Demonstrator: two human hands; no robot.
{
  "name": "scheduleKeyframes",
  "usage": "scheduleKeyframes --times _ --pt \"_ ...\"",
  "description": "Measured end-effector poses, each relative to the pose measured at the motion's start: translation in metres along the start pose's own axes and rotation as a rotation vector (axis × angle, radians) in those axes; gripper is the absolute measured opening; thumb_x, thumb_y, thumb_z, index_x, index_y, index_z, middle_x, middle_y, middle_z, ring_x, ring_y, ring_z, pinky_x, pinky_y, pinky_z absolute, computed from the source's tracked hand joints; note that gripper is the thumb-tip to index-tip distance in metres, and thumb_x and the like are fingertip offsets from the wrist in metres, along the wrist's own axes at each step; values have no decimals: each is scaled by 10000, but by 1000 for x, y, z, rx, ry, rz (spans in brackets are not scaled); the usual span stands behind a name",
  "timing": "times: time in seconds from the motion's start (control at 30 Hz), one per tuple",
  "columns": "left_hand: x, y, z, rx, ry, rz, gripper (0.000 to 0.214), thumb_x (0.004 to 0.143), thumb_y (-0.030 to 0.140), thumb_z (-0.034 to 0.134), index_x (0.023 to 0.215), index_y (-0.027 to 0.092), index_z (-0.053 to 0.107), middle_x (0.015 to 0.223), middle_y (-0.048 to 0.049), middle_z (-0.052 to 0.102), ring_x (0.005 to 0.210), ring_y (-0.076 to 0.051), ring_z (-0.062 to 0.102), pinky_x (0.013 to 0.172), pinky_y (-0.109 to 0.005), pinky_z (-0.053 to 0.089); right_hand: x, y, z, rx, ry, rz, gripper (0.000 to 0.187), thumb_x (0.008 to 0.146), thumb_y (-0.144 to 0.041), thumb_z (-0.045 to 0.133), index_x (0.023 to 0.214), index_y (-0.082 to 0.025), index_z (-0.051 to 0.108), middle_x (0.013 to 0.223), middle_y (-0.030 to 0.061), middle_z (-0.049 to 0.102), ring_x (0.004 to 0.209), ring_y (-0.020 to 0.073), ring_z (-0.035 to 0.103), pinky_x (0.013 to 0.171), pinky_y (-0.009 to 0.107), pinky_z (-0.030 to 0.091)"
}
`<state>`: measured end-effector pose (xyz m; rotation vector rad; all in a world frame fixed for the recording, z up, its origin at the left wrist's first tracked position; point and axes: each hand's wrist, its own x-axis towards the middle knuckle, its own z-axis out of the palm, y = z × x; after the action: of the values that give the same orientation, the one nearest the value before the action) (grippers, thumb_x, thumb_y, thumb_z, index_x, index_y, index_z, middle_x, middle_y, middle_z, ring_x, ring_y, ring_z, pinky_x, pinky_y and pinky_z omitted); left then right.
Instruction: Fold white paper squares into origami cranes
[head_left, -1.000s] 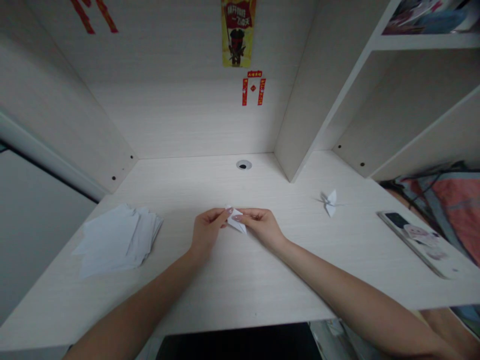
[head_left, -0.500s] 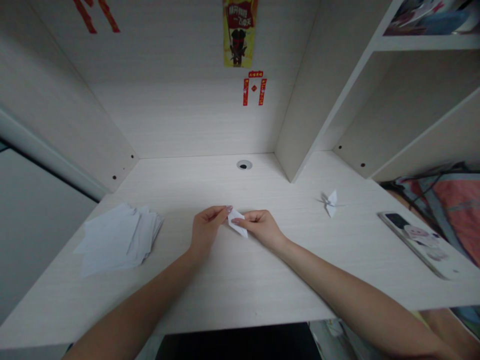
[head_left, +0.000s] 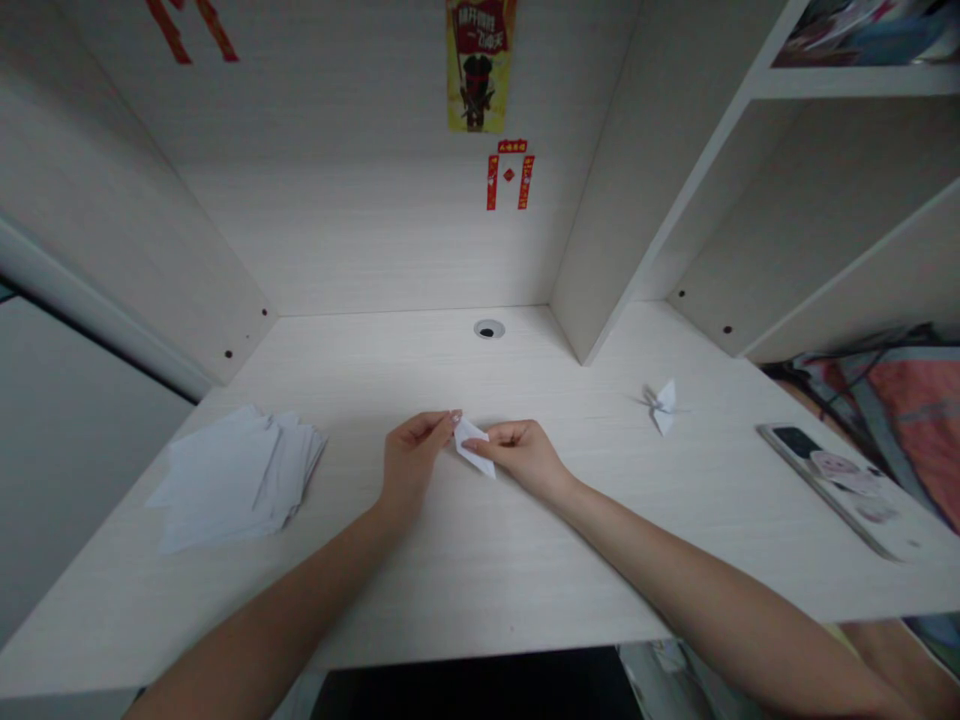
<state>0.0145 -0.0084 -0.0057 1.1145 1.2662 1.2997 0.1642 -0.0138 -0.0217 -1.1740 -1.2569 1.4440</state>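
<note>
A small folded piece of white paper is held between both hands just above the middle of the desk. My left hand pinches its upper left tip between thumb and fingers. With the thumb laid across the front face, my right hand grips the paper's right side, and its other fingers are partly hidden behind. Off to the right lies a folded white paper crane. A loose stack of white paper sheets rests at the left.
A phone in a pale case lies near the desk's right edge, beside a red and grey cloth item. An upright divider panel rises behind the crane. A round cable hole sits at the back of the desk.
Both hands keep their grip on the folded paper. The left fingertips have shifted very slightly at the paper's tip; the other things lie as before.
</note>
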Motion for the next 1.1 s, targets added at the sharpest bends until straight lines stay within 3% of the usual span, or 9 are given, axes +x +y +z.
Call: scheduleKeyframes --times 0.37,0.57,0.7,0.83,1.1 --pt "-1 0 2 -94 2 -56 221 635 375 694 687 160 685 691 -12 648 658 -123 565 662 -246 474 -1 0 2 11 -33 17 337 600 -459 719 580 -130 652 512 -3 579 440 67 414 441 216 292" --pt "6 1 -6 -164 78 -96 354 630 447 689 853 172 701 782 -47 680 725 -142 610 690 -255 473 -1 -1 0 17 -25 40 358 581 -478 726 564 -129 647 498 -8 565 441 67 403 446 220 282" --pt "11 -3 -11 -96 -12 -116 368 646 445 685 893 174 714 884 -82 702 809 -169 621 745 -280 465 0 0 -2 66 -40 61 342 591 -458 728 595 -122 664 517 -9 571 446 63 406 462 223 281" --pt "10 -7 -10 -57 -101 -113 298 622 403 715 789 157 731 845 -78 713 778 -178 615 782 -309 457 1 2 -4 74 -50 50 328 596 -444 729 622 -121 676 530 -10 576 459 66 417 479 225 284" --pt "8 2 -8 -38 -161 -84 255 639 379 704 747 149 723 743 -52 689 707 -155 591 731 -283 460 0 3 -5 -7 -49 20 354 614 -472 710 578 -126 640 499 -16 543 440 60 379 441 219 247"
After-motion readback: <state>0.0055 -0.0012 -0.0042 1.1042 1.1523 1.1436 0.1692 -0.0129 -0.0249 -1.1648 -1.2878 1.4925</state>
